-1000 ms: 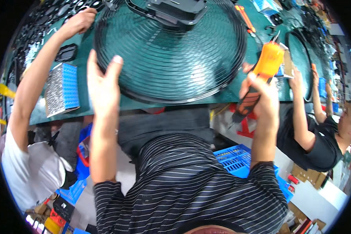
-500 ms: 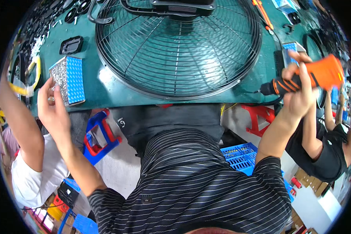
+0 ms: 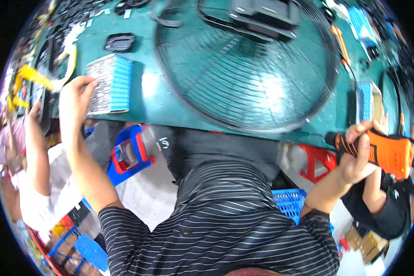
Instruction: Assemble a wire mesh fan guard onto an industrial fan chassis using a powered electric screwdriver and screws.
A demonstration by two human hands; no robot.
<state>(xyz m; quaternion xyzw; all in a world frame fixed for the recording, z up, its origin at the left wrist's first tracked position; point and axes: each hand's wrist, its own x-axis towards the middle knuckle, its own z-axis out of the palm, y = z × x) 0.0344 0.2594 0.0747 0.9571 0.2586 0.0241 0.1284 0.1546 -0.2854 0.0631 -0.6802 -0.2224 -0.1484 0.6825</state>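
My left hand is up at the near-left edge of the green workbench, fingers curled and fingertips touching the near corner of a flat blue-and-grey box; I can't tell if it's actually pinching the box or just resting on it. The box lies flat on the bench, left of the big round wire fan guard, apart from it w/ bare bench between. My right hand is off the bench's near-right edge, fist wrapped tight around an orange-and-black powered screwdriver, held roughly horizontal w/ the dark tip end pointing left toward me. The fan guard sits centre of the bench, its black motor housing at the far side near the top edge of view. A small black part lies beyond the box. Another blue box sits on the bench right of the guard, just above the screwdriver. On my left a co-worker's arm reaches up to the bench; on my right another person in a dark sleeve is just behind my tool hand. Below me: a blue-and-red stool and a blue crate.
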